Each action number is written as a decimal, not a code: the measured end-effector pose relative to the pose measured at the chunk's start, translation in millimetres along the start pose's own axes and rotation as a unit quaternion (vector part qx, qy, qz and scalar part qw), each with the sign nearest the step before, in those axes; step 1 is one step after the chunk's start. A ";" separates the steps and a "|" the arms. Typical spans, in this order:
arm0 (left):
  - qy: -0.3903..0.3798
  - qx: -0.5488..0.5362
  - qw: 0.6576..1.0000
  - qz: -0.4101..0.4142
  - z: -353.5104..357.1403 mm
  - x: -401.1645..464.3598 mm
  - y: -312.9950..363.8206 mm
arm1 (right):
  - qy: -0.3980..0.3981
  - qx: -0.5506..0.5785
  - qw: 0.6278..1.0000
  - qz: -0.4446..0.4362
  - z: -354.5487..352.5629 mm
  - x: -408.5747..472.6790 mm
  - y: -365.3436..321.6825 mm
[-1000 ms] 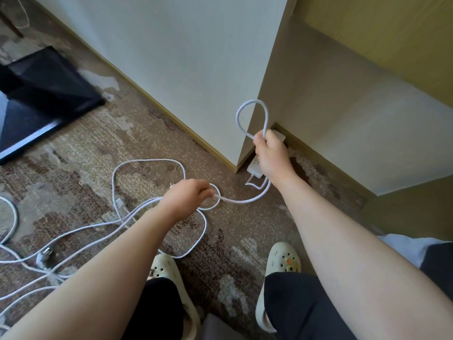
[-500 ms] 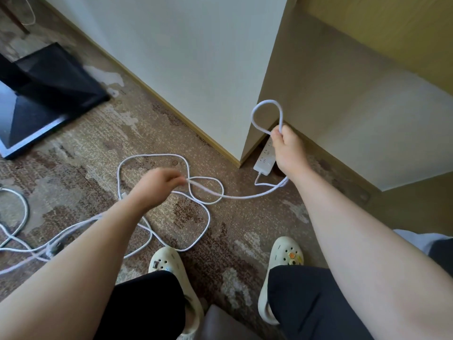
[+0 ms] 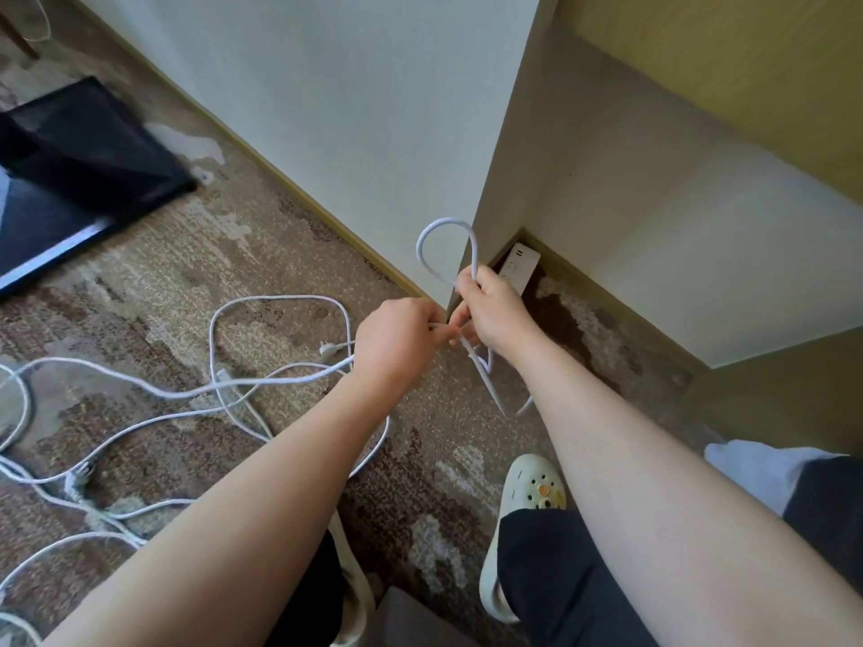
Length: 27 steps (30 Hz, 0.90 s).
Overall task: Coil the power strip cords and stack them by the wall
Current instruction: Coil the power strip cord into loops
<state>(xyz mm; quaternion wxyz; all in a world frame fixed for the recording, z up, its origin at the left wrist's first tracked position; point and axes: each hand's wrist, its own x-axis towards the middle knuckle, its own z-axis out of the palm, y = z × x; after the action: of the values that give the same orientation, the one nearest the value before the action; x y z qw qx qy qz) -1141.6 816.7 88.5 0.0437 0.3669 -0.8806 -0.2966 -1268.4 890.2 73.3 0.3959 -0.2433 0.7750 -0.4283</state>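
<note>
1. Far left: a dark flat panel [image 3: 70,189] on the patterned carpet [image 3: 261,254], well apart from the work.
2. Left of centre: loose white cords [image 3: 116,380] sprawled and crossing on the carpet, at least one plug [image 3: 327,350] showing among them; none of these coiled yet.
3. Centre: left hand [image 3: 397,347] clenched round a length of the cord [image 3: 280,378], feeding it toward the other hand; knuckles nearly touching the right hand.
4. Just right of that: right hand [image 3: 495,315] grasping the gathered loops, one loop [image 3: 443,249] standing above the fist, another hanging below the wrist.
5. Behind the right hand: a white power strip [image 3: 520,268] on the floor in the corner, tight against the wall [image 3: 373,109] and baseboard. Whether the held cord belongs to it is hidden by the hand.
6. Doing the step well, as a judgement: lay each new loop to match the size of the one standing above the fist; keep the right grip firm enough to trap every turn; slide the left hand back along the cord by an even length each time.
7. Worth watching: the crossings on the carpet likely to snag as slack is drawn in; shake out or untangle before pulling hard.
8. Lower right: pale clogs [image 3: 527,506] near the trailing cord; avoid treading on it.
</note>
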 end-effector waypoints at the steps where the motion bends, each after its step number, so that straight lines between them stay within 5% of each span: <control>1: 0.007 0.003 1.000 -0.006 1.1 0.0 -1.1 | -0.001 0.005 1.000 0.004 1.6 -0.1 -0.2; 15: -0.054 -0.089 0.993 -0.047 -36.7 14.8 -56.8 | 0.064 0.083 0.994 0.040 -24.2 13.5 9.9; 21: 0.083 -0.074 0.993 -0.044 -52.7 22.0 -53.0 | 0.017 -0.036 0.999 0.012 -14.9 3.9 9.5; 27: 0.077 -0.092 0.993 0.015 -37.4 17.9 -35.4 | -0.057 -0.039 0.998 -0.008 -10.2 -0.8 1.3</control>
<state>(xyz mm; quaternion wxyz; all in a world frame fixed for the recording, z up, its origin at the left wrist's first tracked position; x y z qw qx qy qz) -1121.7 766.7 97.0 0.1497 0.3699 -0.8489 -0.3466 -1276.4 896.2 75.7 0.4265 -0.2888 0.7650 -0.3867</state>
